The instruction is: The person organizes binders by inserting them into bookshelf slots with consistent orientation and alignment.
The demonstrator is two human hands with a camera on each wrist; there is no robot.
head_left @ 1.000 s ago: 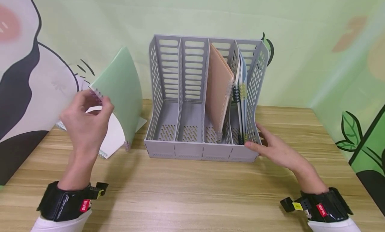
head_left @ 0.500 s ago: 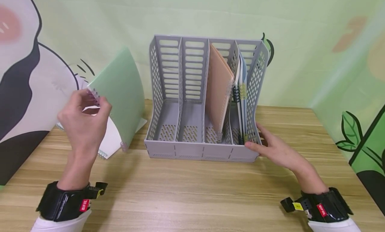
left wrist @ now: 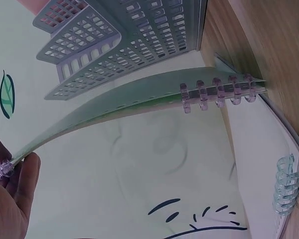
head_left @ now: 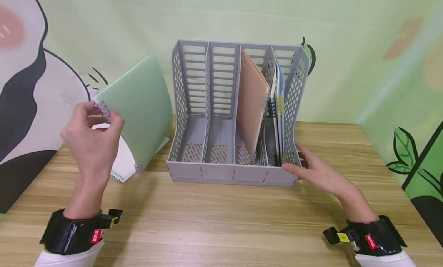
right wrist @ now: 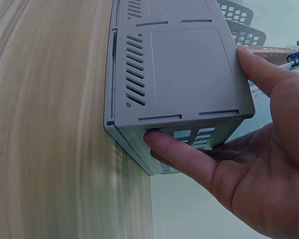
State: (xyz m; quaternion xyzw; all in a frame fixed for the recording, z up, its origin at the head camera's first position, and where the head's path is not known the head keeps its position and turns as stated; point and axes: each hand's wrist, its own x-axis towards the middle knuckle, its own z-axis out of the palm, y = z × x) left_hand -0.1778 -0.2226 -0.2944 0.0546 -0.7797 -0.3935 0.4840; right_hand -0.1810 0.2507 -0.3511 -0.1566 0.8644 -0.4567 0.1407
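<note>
My left hand (head_left: pixel 90 140) pinches the upper corner of a pale green spiral notebook (head_left: pixel 140 105) at its clear purplish coil. The notebook stands tilted and slightly bowed left of a grey desk file organizer (head_left: pixel 200 174); in the left wrist view its lower coil end is by a white spiral notebook (left wrist: pixel 251 144) lying on the table. My right hand (head_left: pixel 320 174) holds the organizer's front right corner, thumb on the front rim and fingers along the outer side. An orange-brown spiral notebook (head_left: pixel 250 101) leans in the third compartment from the left; white and blue spiral notebooks (head_left: pixel 281 90) stand in the rightmost.
The organizer's two left compartments (head_left: pixel 219 140) show bare floors. A wooden table (head_left: pixel 221 221) stretches in front, with a printed green wall cloth (head_left: pixel 138 20) close behind. Black straps with small cameras (head_left: pixel 74 232) sit on both wrists.
My left hand has moved a little left with the green notebook's held corner, and its cover now faces the head camera more broadly. The right hand and organizer stay in place.
</note>
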